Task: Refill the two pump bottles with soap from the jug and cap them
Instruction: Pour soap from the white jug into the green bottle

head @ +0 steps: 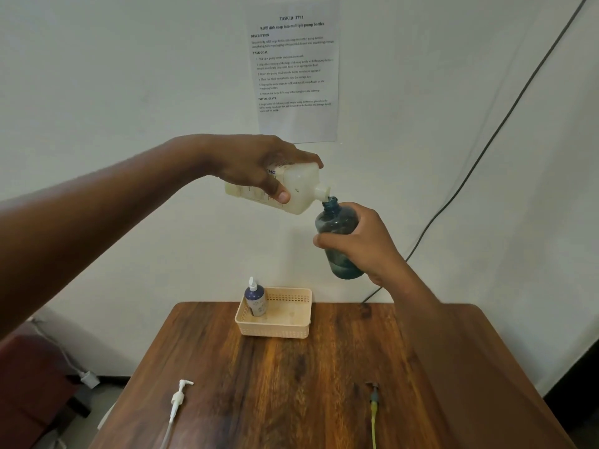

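My left hand (pixel 259 166) grips a pale cream soap jug (pixel 298 189), tipped on its side high above the table, its spout touching the mouth of a blue translucent pump bottle (pixel 337 231). My right hand (pixel 366 244) holds that bottle around its middle, tilted slightly, with no pump on it. A second, dark purple bottle (pixel 256 299) with a white pump top stands in the left corner of a beige basket (pixel 278 328). On the table lie a white pump head (pixel 178 400) at the front left and a dark pump head with a yellowish tube (pixel 374 406) at the front right.
The wooden table (pixel 291 384) stands against a white wall with a printed task sheet (pixel 295 69). A black cable (pixel 486 140) runs down the wall on the right. A dark seat and a plug (pixel 89 379) sit left of the table.
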Motion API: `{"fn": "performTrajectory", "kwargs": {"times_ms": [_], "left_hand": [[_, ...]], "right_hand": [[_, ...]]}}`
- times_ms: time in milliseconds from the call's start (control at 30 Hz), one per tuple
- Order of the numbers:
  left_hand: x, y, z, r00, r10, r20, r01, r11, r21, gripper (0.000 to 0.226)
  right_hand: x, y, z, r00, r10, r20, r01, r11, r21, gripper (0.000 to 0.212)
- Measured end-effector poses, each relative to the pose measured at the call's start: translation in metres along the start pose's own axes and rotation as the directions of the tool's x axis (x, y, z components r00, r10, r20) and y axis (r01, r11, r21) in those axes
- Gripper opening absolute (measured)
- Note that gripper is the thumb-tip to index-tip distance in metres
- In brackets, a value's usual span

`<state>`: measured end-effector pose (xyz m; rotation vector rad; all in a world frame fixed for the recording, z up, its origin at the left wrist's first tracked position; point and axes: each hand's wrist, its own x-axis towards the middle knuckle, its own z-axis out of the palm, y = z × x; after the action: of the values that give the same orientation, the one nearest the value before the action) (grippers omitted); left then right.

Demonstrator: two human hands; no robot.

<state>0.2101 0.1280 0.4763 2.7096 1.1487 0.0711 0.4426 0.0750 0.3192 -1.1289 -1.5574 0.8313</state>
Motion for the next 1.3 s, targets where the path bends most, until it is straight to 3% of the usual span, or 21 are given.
{"fn": "performTrajectory", "kwargs": {"times_ms": [1300], "left_hand": [[0.0000, 0.0037, -0.0076, 1.000, 0.008, 0.029, -0.009, 0.999, 0.035, 0.079]], "right_hand": [[0.0013, -0.0014, 0.0010, 1.000, 0.009, 0.001, -0.009, 1.000, -0.003, 0.047]]}}
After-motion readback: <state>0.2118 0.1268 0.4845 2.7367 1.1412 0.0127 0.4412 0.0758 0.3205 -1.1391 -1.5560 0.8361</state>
